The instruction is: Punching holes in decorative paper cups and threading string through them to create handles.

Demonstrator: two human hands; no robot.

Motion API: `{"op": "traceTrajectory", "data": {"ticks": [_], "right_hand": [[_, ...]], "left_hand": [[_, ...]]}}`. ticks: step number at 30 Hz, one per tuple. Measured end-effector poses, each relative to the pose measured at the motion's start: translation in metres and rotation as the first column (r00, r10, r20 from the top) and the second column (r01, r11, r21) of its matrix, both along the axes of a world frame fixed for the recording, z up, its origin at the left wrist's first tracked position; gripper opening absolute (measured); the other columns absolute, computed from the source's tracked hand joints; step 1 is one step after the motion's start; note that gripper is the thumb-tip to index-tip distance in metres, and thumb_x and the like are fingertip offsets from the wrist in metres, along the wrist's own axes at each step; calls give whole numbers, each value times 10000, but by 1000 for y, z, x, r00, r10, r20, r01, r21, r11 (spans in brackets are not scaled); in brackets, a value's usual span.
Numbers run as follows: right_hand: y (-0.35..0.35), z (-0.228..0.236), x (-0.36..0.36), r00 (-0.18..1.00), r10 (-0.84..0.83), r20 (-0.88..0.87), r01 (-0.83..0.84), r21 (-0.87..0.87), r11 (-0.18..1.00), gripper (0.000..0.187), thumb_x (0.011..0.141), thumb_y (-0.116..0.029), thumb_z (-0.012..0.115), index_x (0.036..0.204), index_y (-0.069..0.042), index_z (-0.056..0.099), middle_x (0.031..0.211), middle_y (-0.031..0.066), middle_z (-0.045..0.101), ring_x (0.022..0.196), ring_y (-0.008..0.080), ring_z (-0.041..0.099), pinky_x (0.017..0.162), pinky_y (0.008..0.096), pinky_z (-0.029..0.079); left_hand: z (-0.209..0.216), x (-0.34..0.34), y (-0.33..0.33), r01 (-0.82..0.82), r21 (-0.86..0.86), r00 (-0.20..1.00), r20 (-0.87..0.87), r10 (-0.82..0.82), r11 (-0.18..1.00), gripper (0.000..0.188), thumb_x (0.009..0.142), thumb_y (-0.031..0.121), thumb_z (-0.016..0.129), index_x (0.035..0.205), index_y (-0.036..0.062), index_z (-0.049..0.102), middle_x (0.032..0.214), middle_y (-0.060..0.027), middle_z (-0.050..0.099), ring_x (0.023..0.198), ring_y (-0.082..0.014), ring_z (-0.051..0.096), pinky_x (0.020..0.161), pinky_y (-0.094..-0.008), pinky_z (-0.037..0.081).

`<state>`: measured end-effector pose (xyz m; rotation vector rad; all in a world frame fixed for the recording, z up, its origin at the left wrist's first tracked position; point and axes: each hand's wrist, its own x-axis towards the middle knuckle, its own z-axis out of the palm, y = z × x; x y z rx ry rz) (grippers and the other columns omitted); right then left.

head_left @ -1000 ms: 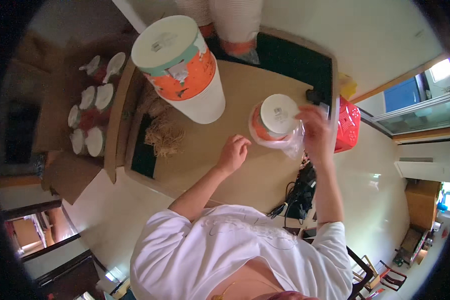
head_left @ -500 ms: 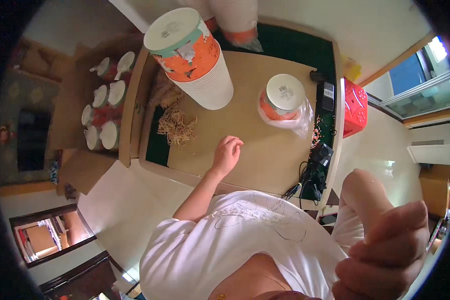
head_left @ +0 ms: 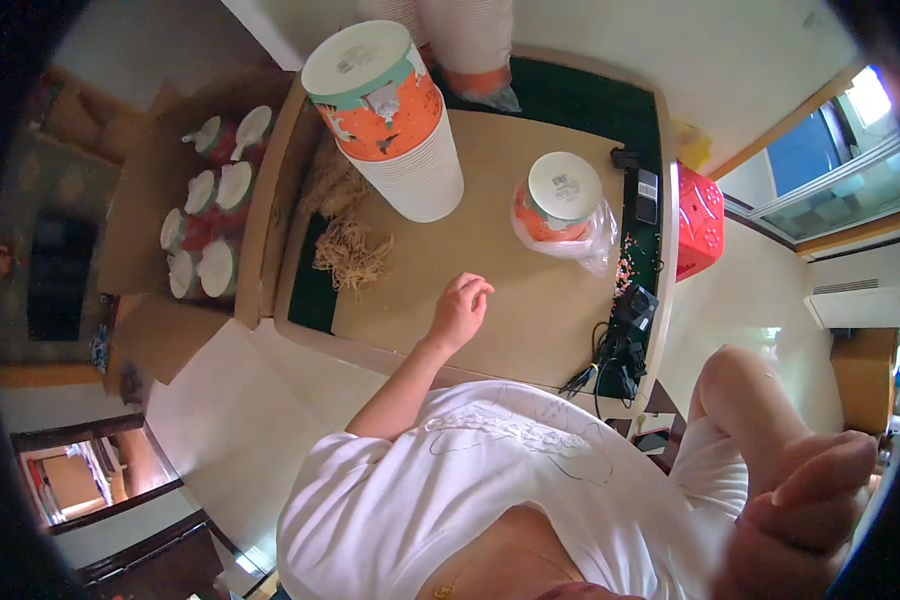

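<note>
My left hand [head_left: 461, 308] is over the near part of a brown cardboard sheet [head_left: 470, 250] on the table. Its fingers are loosely curled together, with nothing visible in them. Beyond it stands a tall stack of white and orange paper buckets [head_left: 398, 130], bottoms up. To the right, a shorter upturned stack of paper buckets [head_left: 564, 187] sits with crumpled clear plastic around its lower part. My right hand [head_left: 805, 510] is raised close to the camera at the lower right, fingers folded into a fist. What it holds, if anything, is hidden.
Tan shredded paper [head_left: 352, 255] lies at the table's left. Black adapters and cables [head_left: 620, 360] line the right edge. An open carton [head_left: 135, 225] with several white-lidded containers stands left, a red plastic stool [head_left: 700, 222] right. More bagged buckets [head_left: 475, 50] are behind.
My right hand has shifted slightly right and down, still folded. The camera view has moved a little. My left hand keeps its place over the cardboard.
</note>
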<state>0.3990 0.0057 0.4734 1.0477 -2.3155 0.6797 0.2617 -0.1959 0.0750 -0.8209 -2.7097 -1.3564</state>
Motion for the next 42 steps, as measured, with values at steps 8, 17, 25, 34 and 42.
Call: {"op": "traceTrajectory", "data": {"ticks": [8, 17, 25, 34, 42], "right_hand": [[-1, -16, 2, 992, -35, -122, 24, -93, 995, 162, 764, -216, 592, 855, -126, 492, 761, 25, 495, 645, 161, 464, 573, 323, 415], [-14, -17, -43, 989, 64, -135, -83, -139, 987, 429, 419, -306, 587, 770, -58, 587, 699, 74, 532, 561, 180, 514, 478, 349, 468], [14, -5, -14, 948, 312, -59, -304, 116, 946, 138, 660, -170, 606, 731, -54, 576, 674, 36, 508, 555, 160, 477, 472, 303, 422], [0, -11, -5, 999, 35, -11, -36, -106, 994, 219, 620, -166, 639, 773, -111, 493, 637, 14, 422, 553, 156, 440, 464, 310, 371], [5, -16, -31, 981, 193, -33, -194, -28, 981, 284, 699, -187, 550, 982, -165, 541, 668, 96, 542, 524, 194, 495, 490, 347, 477]], "left_hand": [[-3, -2, -3, 8, -21, 1000, -15, -8, 1000, 97, 753, -9, 567, 820, 51, 601, 913, -90, 585, 879, -264, 569, 766, -360, 478], [-4, -1, -6, -7, -6, 1000, -1, 7, 1000, 102, 757, -4, 572, 834, 56, 602, 921, -95, 584, 879, -268, 574, 770, -361, 479], [-4, 1, 1, 10, -14, 999, 39, -9, 1000, 97, 765, 3, 570, 837, 60, 603, 916, -93, 578, 885, -268, 571, 774, -359, 479], [-6, 0, 3, 15, -2, 1000, 9, -15, 1000, 99, 755, -5, 569, 832, 50, 599, 911, -97, 582, 885, -269, 570, 783, -359, 474], [-9, 0, -1, 6, -10, 1000, 9, -6, 1000, 99, 751, -7, 571, 829, 49, 595, 908, -92, 583, 863, -267, 580, 761, -358, 486]]}}
